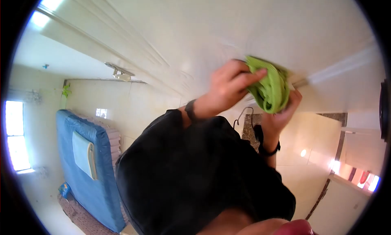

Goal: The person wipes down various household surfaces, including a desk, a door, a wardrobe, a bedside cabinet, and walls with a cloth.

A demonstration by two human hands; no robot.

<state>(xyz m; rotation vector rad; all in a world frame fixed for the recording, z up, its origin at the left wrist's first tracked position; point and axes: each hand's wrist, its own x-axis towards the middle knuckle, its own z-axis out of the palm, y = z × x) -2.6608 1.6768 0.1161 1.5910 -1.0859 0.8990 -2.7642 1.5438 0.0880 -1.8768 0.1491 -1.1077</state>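
Green, loosely rolled cloth (266, 88) to the right, clamped between left hand (229, 86) and right hand (280, 117); likely to unroll from either grip slackening. Thin curved wire (247, 108) on the near side, liable to snag a loose fold.

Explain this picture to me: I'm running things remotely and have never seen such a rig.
There is no robot: these are a person's bare hands, seen by one head-worn camera looking forward and down through a round, bending lens. The left hand and right hand hold a bundled lime-green cloth in front of a smooth, pale surface. Off to the left, a pale, flat folded item lies on a blue mattress.
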